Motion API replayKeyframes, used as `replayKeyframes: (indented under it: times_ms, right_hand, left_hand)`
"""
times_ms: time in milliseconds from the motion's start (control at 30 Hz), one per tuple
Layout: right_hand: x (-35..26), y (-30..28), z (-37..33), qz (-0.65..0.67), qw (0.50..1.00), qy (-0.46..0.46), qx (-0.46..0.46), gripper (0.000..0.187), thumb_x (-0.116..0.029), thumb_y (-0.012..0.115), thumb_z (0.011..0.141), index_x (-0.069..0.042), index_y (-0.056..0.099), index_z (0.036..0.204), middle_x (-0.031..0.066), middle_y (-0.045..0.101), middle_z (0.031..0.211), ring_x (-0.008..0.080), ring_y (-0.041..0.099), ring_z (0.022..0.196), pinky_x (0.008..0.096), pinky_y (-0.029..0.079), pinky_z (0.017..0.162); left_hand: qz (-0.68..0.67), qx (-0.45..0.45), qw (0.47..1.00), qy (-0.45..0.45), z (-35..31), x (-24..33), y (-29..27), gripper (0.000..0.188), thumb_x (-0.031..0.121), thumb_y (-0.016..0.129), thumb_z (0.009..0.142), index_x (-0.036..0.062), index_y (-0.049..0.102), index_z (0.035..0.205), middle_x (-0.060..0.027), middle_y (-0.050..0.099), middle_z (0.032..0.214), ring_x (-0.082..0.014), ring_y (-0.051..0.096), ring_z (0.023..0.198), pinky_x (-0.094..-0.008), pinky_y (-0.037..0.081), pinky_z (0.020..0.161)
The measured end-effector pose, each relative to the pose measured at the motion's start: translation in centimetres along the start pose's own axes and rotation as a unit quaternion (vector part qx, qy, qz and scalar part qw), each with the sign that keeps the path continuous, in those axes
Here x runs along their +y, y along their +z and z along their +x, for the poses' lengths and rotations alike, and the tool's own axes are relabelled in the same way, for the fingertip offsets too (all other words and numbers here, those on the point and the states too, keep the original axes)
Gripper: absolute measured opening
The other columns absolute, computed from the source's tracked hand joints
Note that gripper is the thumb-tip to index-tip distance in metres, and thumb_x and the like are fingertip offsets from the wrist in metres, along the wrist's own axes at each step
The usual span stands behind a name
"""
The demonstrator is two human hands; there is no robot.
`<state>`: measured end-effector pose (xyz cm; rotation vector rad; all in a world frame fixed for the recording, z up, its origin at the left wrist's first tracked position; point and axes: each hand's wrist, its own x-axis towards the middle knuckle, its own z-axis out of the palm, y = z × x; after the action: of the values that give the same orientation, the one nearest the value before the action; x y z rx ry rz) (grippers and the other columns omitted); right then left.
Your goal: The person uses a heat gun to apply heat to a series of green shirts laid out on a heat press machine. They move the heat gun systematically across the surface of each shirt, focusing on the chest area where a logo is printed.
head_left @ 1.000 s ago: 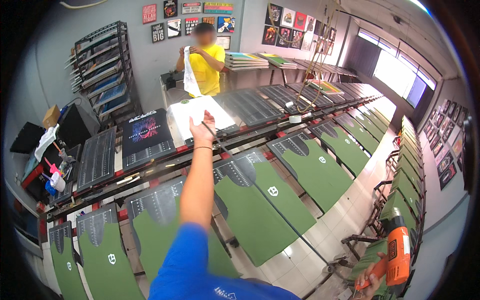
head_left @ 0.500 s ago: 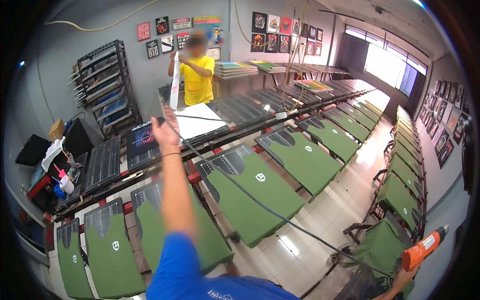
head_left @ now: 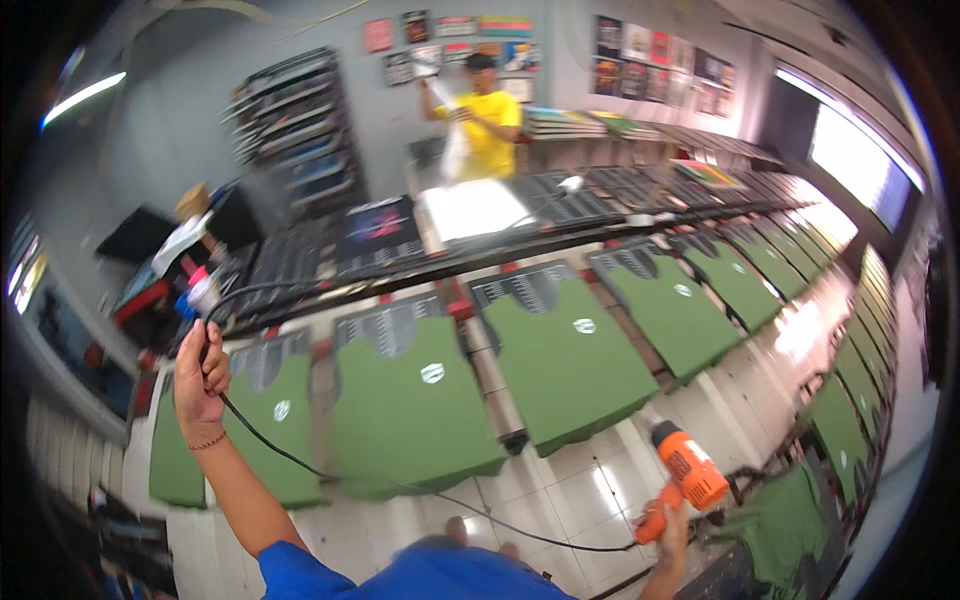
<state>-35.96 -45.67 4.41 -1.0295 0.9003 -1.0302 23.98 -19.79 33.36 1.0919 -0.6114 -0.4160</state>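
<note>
Held in right hand (head_left: pixel 672 530), above pale tiled floor (head_left: pixel 545 480): orange plastic heat gun (head_left: pixel 692 468) with dark nozzle (head_left: pixel 663 432) tilted up and leftward. Closed round the orange handle (head_left: pixel 660 503); judged best hold there, away from possibly hot nozzle. Judged rigid, moderately heavy.

Trailing from handle base: thin black flexible cable (head_left: pixel 580 548), sagging leftward, then clasped in raised left hand (head_left: pixel 203 378). Judged light, limp, apt to snag.

Near nozzle: lower corner of flat green fabric panel (head_left: pixel 565 390), spread on grey marked board (head_left: pixel 530 292). Farther right: crumpled green cloth (head_left: pixel 785 520), crowding that side. Judged roomiest over open floor; mind panel corners.
</note>
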Motion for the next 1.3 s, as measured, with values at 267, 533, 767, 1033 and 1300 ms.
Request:
replayKeyframes:
  times_ms: [267,533,767,1033,1300]
  right_hand:
    - [4.8,27.7,0.6,0.02,0.909,0.159,-0.384,0.063,-0.001,0.054,0.079,-0.004,0.031,0.137,0.0134,0.057,0.095,0.0175,0.058,0.058,0.0322,0.052,0.053]
    - [11.7,51.9,-10.2,-0.152,0.801,0.227,-0.532,0.045,-0.008,0.06,0.081,0.003,0.046,0.122,0.0075,0.059,0.086,0.0131,0.054,0.053,0.0287,0.049,0.051]
    - [16.9,69.3,-19.6,-0.167,0.766,0.275,-0.556,0.034,-0.024,0.059,0.089,0.001,0.048,0.11,0.0106,0.059,0.087,0.0156,0.058,0.058,0.0284,0.05,0.052]
    - [20.4,85.4,-22.9,-0.206,0.699,0.203,-0.654,0.026,-0.025,0.06,0.09,-0.001,0.055,0.099,0.0041,0.057,0.071,0.0138,0.057,0.057,0.0279,0.05,0.054]
    - [25.7,99.0,-25.1,-0.205,0.693,0.217,-0.656,0.029,-0.028,0.062,0.09,-0.002,0.054,0.099,0.0044,0.058,0.075,0.0141,0.06,0.061,0.0282,0.053,0.058]
  left_hand:
    - [0.329,0.182,0.924,0.068,-15.2,7.5,-11.6,0.026,0.024,0.057,0.097,0.007,0.053,0.078,0.0103,0.038,0.061,-0.0015,0.028,0.05,-0.0206,0.023,0.045]
    - [0.491,0.061,0.866,0.076,-26.3,6.9,-22.2,0.013,0.015,0.069,0.083,0.0029,0.065,0.084,-0.0103,0.058,0.066,-0.023,0.056,0.055,-0.0342,0.043,0.052]
    - [0.464,0.067,0.879,0.089,-29.8,6.3,-28.8,0.017,0.017,0.069,0.083,0.0015,0.064,0.08,-0.0132,0.058,0.067,-0.0289,0.057,0.056,-0.0345,0.044,0.051]
    - [0.478,0.165,0.862,0.042,-33.0,6.7,-37.7,0.017,0.016,0.07,0.083,0.0004,0.063,0.081,-0.0135,0.058,0.066,-0.0312,0.056,0.056,-0.0352,0.044,0.052]
    - [0.46,0.238,0.852,-0.074,-32.6,9.9,-49.7,0.017,0.016,0.069,0.083,-0.0005,0.063,0.082,-0.0131,0.056,0.066,-0.0262,0.053,0.055,-0.0328,0.041,0.053]
